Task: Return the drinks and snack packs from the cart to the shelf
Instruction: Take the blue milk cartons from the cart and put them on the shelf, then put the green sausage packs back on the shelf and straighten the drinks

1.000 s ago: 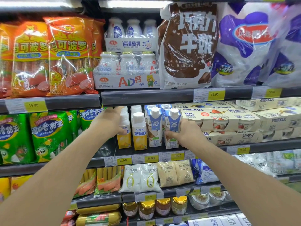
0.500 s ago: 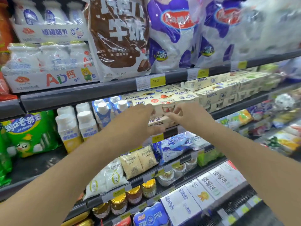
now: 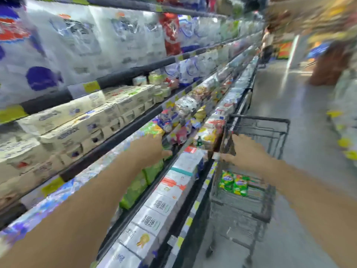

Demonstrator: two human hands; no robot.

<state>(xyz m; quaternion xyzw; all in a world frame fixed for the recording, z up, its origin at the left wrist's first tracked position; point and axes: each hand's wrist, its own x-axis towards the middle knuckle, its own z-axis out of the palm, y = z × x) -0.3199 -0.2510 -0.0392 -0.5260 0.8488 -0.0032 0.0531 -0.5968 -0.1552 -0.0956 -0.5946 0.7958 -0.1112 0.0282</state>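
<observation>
The frame is motion-blurred. A black wire cart (image 3: 270, 120) stands in the aisle at the right, against the shelf front. Two green snack packs (image 3: 233, 183) lie inside it. My right hand (image 3: 245, 151) hovers over the cart's near left corner, fingers pointing left, holding nothing. My left hand (image 3: 148, 147) is stretched out in front of the chilled shelf (image 3: 123, 132), level with the coloured pouches, and is empty too. Both hands have loose, parted fingers. No drink is visible in the cart.
Cream multipack cartons (image 3: 77, 122) fill the middle shelf and white boxes (image 3: 160, 206) line the bottom row. Large white bags (image 3: 58, 45) hang on top. The grey aisle floor (image 3: 301, 105) runs ahead. A person (image 3: 267, 45) stands far down it. Another display (image 3: 343, 117) sits at the right.
My view has swung right from the small bottles to the aisle and cart. Both hands left the bottles on the shelf and moved right, the right one over the cart.
</observation>
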